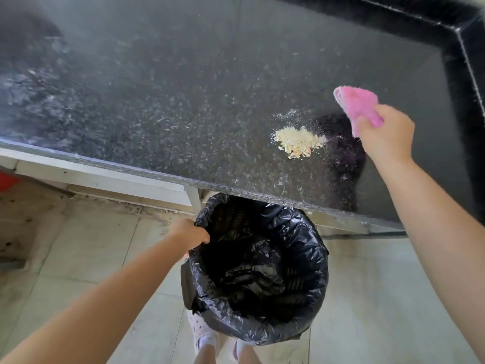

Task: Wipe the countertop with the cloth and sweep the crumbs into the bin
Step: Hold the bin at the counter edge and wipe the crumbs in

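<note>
A small heap of pale crumbs [298, 141] lies on the dark speckled countertop [183, 106], a short way back from its front edge. My right hand [384, 134] grips a folded pink cloth [357, 106] and holds it just right of the heap, apart from it. Below the counter's edge stands a bin lined with a black bag [258, 269], its mouth open and partly tucked under the counter. My left hand [190, 233] grips the bag's rim on the left side.
A raised black ledge [467, 61] borders the counter at the back right. Pale floor tiles [86, 248] surround the bin, with dirt at the left. My feet [207, 340] show just behind the bin. Something red [8, 181] sits under the counter at far left.
</note>
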Motion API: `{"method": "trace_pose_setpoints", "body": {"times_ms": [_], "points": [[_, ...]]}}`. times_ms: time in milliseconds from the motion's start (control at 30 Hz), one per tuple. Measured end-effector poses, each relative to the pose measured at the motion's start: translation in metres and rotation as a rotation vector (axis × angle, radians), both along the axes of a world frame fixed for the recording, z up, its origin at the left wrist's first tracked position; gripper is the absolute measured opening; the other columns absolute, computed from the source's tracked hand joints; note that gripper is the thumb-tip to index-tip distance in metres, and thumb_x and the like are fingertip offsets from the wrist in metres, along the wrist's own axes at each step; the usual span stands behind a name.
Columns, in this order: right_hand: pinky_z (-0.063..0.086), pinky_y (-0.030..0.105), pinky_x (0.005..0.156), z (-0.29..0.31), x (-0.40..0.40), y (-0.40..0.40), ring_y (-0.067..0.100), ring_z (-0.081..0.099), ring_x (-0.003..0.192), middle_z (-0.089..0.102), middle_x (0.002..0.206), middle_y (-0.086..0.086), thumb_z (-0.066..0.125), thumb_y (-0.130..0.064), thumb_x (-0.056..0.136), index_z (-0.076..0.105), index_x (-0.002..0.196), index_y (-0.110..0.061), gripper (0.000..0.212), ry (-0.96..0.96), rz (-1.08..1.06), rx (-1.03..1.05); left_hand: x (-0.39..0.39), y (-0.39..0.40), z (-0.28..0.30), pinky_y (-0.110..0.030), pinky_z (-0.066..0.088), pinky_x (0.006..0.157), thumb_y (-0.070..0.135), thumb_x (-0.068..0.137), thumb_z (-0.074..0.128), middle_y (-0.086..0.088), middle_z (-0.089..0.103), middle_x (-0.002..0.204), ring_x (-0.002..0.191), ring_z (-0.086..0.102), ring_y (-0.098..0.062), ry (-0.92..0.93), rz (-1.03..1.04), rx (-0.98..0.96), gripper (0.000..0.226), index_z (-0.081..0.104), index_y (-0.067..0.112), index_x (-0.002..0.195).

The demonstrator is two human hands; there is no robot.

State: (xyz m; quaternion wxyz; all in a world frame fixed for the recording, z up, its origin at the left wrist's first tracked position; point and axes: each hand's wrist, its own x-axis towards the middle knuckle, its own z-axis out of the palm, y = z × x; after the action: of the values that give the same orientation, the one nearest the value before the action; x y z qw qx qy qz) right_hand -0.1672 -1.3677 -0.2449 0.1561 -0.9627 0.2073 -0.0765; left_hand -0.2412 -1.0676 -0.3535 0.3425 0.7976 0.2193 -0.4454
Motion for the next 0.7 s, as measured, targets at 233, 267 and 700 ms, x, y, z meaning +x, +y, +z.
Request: {"method": "trace_pose_setpoints", "body": {"times_ms": [233, 267, 700], "points": [[0.033, 0.040, 0.095, -0.001, 0.040, -0.014, 0.038, 0.037, 0.117, 0.039, 0.134, 0.019, 0.045, -0.002, 0.087, 0.047, 0.128, -0.008, 0.041, 0.129, 0.101, -0.167, 0.004, -0.007, 0.011, -0.025, 0.030, 0.045, 0.003, 0.080, 0.058, -0.009, 0.039, 0.067, 0.056, 0.038, -0.019, 0.022, -0.055, 0.058, 0.022, 0.049, -0.005, 0.098], [0.031, 0.040, 0.098, -0.003, 0.039, -0.015, 0.038, 0.034, 0.119, 0.036, 0.136, 0.017, 0.044, -0.001, 0.088, 0.046, 0.130, -0.012, 0.044, 0.153, 0.127, -0.157, 0.003, -0.009, 0.011, -0.025, 0.028, 0.045, 0.002, 0.080, 0.058, -0.009, 0.039, 0.066, 0.055, 0.037, -0.018, 0.019, -0.045, 0.058, 0.018, 0.047, -0.003, 0.092], [0.040, 0.043, 0.085, -0.006, -0.064, 0.029, 0.037, 0.039, 0.110, 0.042, 0.129, 0.018, 0.048, 0.003, 0.085, 0.052, 0.127, -0.011, 0.045, 0.156, 0.531, -0.071, -0.013, -0.024, 0.028, -0.028, 0.022, 0.048, -0.003, 0.079, 0.055, -0.007, 0.030, 0.064, 0.055, 0.028, -0.019, 0.039, 0.107, 0.041, 0.018, 0.041, 0.003, 0.069]]}}
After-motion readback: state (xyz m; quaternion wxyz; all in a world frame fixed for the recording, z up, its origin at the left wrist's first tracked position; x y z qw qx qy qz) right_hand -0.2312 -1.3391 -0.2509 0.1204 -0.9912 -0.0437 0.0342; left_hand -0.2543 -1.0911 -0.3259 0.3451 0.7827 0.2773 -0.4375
